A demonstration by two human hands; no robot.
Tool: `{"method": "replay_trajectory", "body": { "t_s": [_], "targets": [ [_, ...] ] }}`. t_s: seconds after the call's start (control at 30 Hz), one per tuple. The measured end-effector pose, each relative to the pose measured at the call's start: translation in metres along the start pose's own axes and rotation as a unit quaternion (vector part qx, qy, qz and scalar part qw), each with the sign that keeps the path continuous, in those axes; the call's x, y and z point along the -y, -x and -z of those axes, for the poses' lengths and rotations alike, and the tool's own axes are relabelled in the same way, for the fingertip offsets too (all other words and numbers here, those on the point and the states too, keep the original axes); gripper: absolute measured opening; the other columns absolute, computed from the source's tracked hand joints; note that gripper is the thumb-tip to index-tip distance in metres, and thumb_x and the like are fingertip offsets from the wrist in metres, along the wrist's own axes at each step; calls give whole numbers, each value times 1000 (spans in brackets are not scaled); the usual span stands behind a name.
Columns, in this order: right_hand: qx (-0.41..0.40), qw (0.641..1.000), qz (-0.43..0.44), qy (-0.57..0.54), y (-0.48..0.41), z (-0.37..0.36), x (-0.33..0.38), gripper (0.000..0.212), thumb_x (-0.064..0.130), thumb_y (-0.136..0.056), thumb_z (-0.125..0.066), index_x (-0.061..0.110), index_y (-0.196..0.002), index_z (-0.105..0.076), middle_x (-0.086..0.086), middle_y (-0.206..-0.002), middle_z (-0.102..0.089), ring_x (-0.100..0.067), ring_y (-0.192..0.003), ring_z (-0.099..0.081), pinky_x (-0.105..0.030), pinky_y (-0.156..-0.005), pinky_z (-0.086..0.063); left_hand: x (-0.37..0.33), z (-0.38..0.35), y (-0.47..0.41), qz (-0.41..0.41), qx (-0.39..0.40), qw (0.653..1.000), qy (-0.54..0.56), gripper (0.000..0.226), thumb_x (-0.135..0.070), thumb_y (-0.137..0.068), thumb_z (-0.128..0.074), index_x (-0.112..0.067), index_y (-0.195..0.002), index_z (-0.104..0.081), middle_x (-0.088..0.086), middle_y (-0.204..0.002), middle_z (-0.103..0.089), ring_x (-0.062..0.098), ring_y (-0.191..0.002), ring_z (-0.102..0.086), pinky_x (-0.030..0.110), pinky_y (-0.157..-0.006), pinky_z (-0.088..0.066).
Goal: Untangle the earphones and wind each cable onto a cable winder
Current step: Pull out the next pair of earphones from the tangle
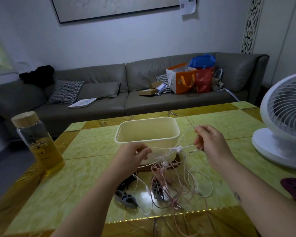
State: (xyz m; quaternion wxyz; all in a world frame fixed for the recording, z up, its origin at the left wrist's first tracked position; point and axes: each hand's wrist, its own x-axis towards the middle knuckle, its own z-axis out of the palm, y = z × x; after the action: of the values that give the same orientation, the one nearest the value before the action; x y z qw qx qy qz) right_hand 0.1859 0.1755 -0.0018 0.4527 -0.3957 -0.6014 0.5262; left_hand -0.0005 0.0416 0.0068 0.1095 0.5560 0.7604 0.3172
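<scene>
Above the yellow-green marble table, left hand and right hand each pinch tangled thin white-and-pink earphone cables, stretched taut between them.

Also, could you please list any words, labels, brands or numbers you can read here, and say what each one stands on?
No text here can be read clearly.
Orange bag: print on its white side and orange front, too blurred to read.
Red bag: faint lettering, too blurred to read.
Paper sheet on the wall: small print, too small to read.
Bottle and fan: no text shows.
</scene>
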Motion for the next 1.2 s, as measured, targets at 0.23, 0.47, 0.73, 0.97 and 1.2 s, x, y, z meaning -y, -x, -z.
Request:
{"method": "replay_trajectory", "body": {
  "t_s": [0.23, 0.47, 0.73, 0.97, 1.2],
  "targets": [
    [-70, 998, -7, -8, -2, -7, -8, 22, 26, -99, -47, 8, -99, -60, -1, -61, -47, -15, -54, -48, -34, -57, -44, -10, 0, 5, 18, -133, 987, 92, 16, -29, -99, -50, -26, -90, -63, -3, -64, -56, 13, -50, -50, 29, -46, -42],
    [-59, 985, 9, -160, 1, 0, -3, 24, 10, -99, -45, 11, -76, -54, -3, -58, -49, -20, -73, -64, -38, -81, -54, -6, 10, -2, 105, -204, 963, 139, 22, -25, -103, -40, -17, -98, -60, -9, -80, -54, 4, -71, -48, 24, -57, -34],
    [100, 972, 9, 213, 5, 1, -3, 12, 18, -87, -59, 9, -85, -65, -10, -86, -63, -20, -86, -56, -35, -78, -46, -7, 10, -10, 73, -151, 950, 265, 25, -23, -103, -40, -22, -97, -64, -2, -74, -58, 8, -60, -45, 25, -58, -36],
    [246, 922, 88, 285, 23, -40, -8, 67, 32, -82, -70, 32, -142, -39, 10, -137, -45, -11, -118, -48, -25, -91, -42, -28, 18, -8, -27, -103, 930, 353, 25, -14, -102, -40, -17, -97, -64, -5, -80, -67, 3, -48, -38, 17, -49, -33],
    [257, 940, 80, 208, 22, -50, -18, 32, 39, -98, -46, 16, -93, -69, 5, -85, -66, -8, -75, -59, -31, -72, -48, -25, 34, -4, -40, -203, 909, 362, 27, -15, -103, -40, -12, -107, -66, -6, -56, -52, 7, -49, -34, 19, -48, -31]
  ]
}}
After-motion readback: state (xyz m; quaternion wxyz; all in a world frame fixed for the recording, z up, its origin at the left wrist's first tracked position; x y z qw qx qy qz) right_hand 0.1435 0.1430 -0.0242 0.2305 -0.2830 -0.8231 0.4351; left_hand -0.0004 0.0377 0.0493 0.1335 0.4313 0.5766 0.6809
